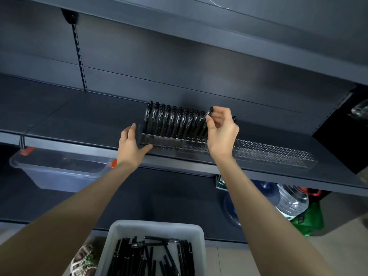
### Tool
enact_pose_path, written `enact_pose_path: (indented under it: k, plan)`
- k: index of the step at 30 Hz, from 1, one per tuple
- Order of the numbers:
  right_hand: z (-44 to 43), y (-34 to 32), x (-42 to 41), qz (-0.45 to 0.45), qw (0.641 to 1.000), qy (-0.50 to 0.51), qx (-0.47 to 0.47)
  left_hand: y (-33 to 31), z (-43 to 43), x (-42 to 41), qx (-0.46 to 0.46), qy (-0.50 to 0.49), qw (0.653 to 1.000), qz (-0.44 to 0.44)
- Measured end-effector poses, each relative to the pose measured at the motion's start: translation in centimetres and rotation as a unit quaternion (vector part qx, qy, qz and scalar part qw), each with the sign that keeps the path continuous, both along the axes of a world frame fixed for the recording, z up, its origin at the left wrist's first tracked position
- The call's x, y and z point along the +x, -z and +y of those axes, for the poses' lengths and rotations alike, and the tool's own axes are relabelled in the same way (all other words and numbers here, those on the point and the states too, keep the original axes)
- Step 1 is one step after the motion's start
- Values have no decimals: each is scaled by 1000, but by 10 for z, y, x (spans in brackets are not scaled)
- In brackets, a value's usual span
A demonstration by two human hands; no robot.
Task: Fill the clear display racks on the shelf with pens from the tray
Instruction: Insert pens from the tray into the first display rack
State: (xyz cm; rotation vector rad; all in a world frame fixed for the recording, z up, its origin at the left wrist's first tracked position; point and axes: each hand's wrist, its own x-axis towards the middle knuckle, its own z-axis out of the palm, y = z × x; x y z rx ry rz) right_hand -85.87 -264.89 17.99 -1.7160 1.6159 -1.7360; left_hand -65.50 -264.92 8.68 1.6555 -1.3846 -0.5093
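1. Across the middle of the view runs a dark grey shelf (79, 116), its front edge sloping from 9 o'clock down toward 4 o'clock.
2. At 6 o'clock a pale tray (157, 226) holds loose black pens (151, 257). Most lie with their long axes toward 12 o'clock, and a few lie crossed over them.
3. At 8 o'clock, under the shelf, sits a clear bin (59, 176) with orange latches.
4. At 4 o'clock, below the shelf, are big water bottles (292, 200) and a green bag (310, 220).
5. On the shelf's front edge, near the centre, stands a clear display rack (171, 143). A second clear rack (274, 156) lies just beside it toward 3 o'clock, end to end with it.
6. The left hand (131, 148) is at the first rack's 9 o'clock end. Its fingers lie nearly straight against the end wall and its thumb stretches along the front wall, braced rather than clenched.
7. The right hand (221, 134) is over the same rack's 3 o'clock end, with thumb and forefinger pinching one pen.
8. A row of black pens (169, 120) stands in the rack, caps up, leaning slightly toward 1 o'clock.
9. The held pen (209, 112) is pinched just below its top. Its long axis tilts with the top toward 1 o'clock and the lower end toward 7 o'clock, down among the row's last pens.
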Motion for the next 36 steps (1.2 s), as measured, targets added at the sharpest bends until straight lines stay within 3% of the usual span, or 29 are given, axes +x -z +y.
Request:
enact_pose_path:
  k: [11, 23, 36]
  plan:
    - [-11, 9, 2, 127, 992, 20, -10, 10, -5, -4, 14, -2, 1000, -24]
    - [-23, 8, 5, 241, 965, 24, 96, 11, -6, 0, 26, 15, 999, -38]
    - [-12, 24, 4, 210, 972, 20, 102, 11, 6, 5, 3, 18, 999, -27]
